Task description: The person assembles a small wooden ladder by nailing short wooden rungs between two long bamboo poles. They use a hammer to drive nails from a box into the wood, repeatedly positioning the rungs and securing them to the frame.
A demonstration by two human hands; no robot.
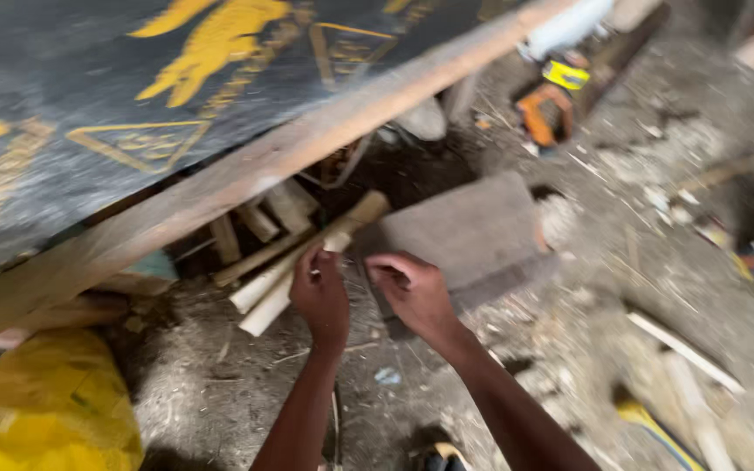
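The left hand [320, 296] was closed around the upper end of a pale wooden stick [283, 296], fingers curled over it; how firmly it was gripped could not be judged through the motion blur. The right hand [414, 292] was curled loosely just beside it, fingertips bent inward over a grey flat slab [473, 228]; whether it held anything could not be made out. The stick lay slanted on the dusty floor, its lower end free, its upper end covered by the left hand. Beside it lay a second pale stick [259, 286], and further short offcuts [259, 222] ran under the wooden beam [220, 187], their far ends hidden in shadow. A dark board with yellow markings [89, 96] covered everything above the beam. A yellow sack [41, 410] was cut off at the lower left edge. An orange tool [544, 112] at upper right was too blurred to identify. Both forearms left the frame at the bottom.
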